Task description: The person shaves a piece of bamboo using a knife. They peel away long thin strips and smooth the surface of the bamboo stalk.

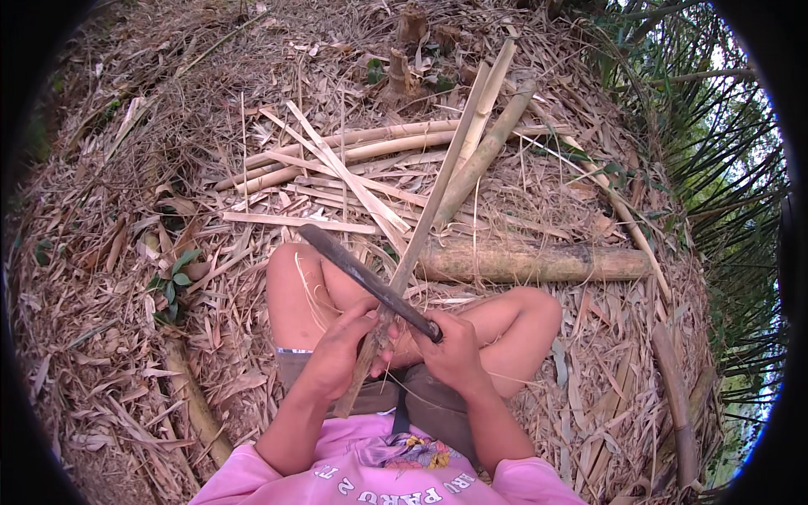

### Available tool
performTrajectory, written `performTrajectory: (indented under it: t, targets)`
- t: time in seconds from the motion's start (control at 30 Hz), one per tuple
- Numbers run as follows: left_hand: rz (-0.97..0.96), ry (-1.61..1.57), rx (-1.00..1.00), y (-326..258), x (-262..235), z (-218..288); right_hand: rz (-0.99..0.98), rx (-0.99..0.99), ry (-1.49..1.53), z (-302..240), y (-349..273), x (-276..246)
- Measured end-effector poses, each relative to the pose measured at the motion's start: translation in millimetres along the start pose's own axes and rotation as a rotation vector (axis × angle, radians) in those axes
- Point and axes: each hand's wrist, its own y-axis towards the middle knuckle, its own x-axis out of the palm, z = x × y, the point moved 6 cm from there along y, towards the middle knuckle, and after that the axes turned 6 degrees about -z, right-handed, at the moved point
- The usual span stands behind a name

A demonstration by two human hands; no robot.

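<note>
In the head view, the person sits cross-legged on leaf-littered ground point(109, 320), both forearms rising from the near edge and bent inward over the lap. The left hand point(337, 345) is curled closed around the lower part of a long bamboo strip point(431, 215), which slants from the lap toward the far right of the ground. The right hand point(452, 347), turned inward, is closed on the near end of a dark long-bladed tool point(358, 271); the tool crosses above the strip, its other end pointing far left, over the knee. Beyond the legs, a thick bamboo log point(539, 263) lies crosswise, with a greenish pole point(488, 164) near it and pale split pieces point(341, 168) scattered to its left. A stump point(402, 80) stands toward the far edge.
</note>
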Motion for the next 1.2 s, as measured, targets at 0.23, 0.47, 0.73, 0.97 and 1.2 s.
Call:
performTrajectory:
  t: [0.23,0.47,0.73,0.97,1.2]
  targets:
    - [0.084,0.473,0.163,-2,3,0,-0.009,0.274,0.611,-5,5,14]
    - [0.183,1.044,0.482,-9,15,10,0.1,0.335,0.764,18,5,22]
    - [-0.126,0.236,-0.177,-8,17,-22,0.097,0.229,0.699,21,1,11]
    - [-0.113,0.047,-0.203,-13,31,-11,0.076,-0.072,0.234,5,-4,-13]
    - [-0.149,-0.07,-0.177,-12,26,-18,0.06,-0.173,0.063,-9,-2,-24]
